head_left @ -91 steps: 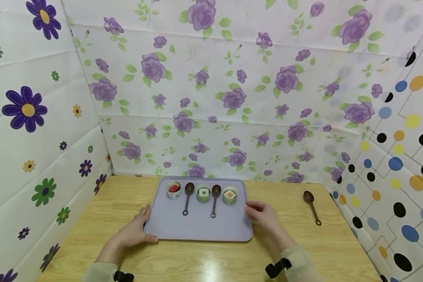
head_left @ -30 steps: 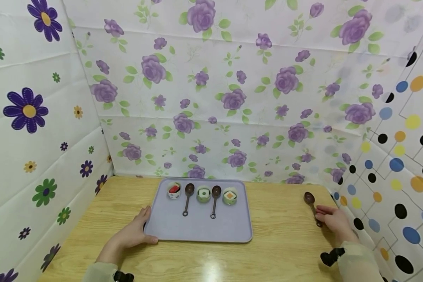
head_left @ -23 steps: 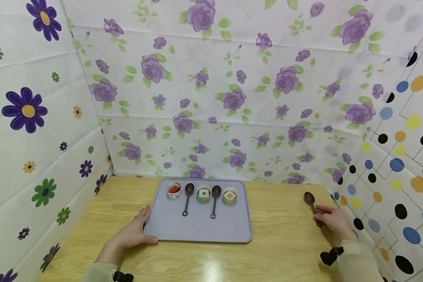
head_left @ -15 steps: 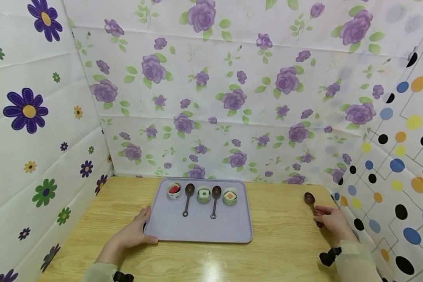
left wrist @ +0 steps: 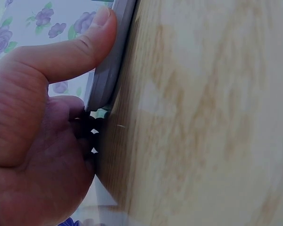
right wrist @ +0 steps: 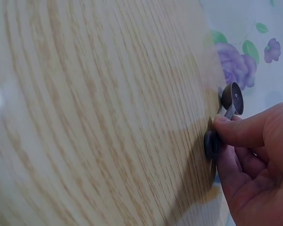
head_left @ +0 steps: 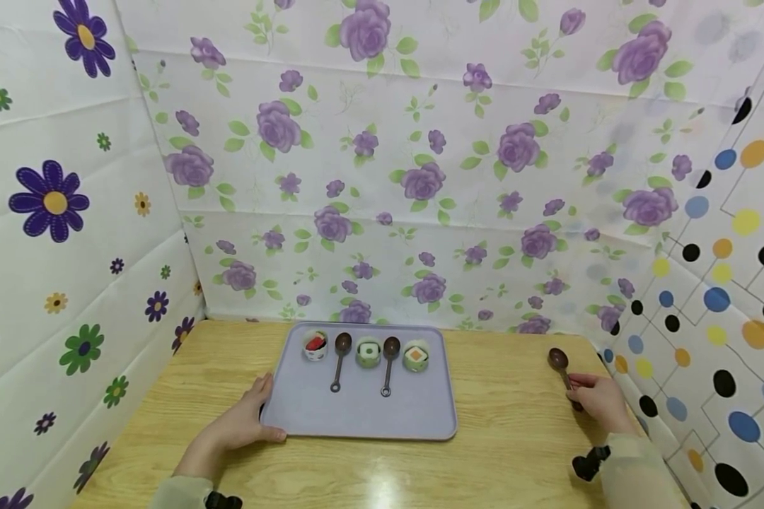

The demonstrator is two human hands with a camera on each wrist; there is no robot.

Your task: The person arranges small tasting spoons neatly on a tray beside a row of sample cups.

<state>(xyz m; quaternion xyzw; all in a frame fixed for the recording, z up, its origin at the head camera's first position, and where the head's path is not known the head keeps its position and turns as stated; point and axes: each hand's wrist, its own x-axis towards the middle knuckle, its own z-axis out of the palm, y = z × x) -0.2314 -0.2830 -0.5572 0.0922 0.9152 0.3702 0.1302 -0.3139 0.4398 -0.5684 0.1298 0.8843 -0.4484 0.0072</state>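
Observation:
At the right of the table, my right hand (head_left: 600, 404) pinches the handle of a brown spoon (head_left: 557, 357) between thumb and fingers. In the right wrist view the ringed handle end (right wrist: 212, 145) stands out beside the thumb, with the round bowl (right wrist: 233, 98) beyond. My left hand (head_left: 235, 423) holds the near left corner of a lavender tray (head_left: 356, 416), thumb at its front edge and fingers along its left side. Two similar brown spoons, one left (head_left: 339, 367) and one right (head_left: 388, 366), lie on the tray among three small cups.
Along the tray's far side stand a cup with red topping (head_left: 315, 346), a green cup with a white piece (head_left: 368, 351) and a green cup with an orange-centred piece (head_left: 416, 355). Patterned cloth walls (head_left: 420, 177) enclose the wooden table (head_left: 503, 396).
My right hand has left the tray's right edge, moved right to the third spoon and taken its handle; the spoon has barely shifted. My left hand stays at the tray corner.

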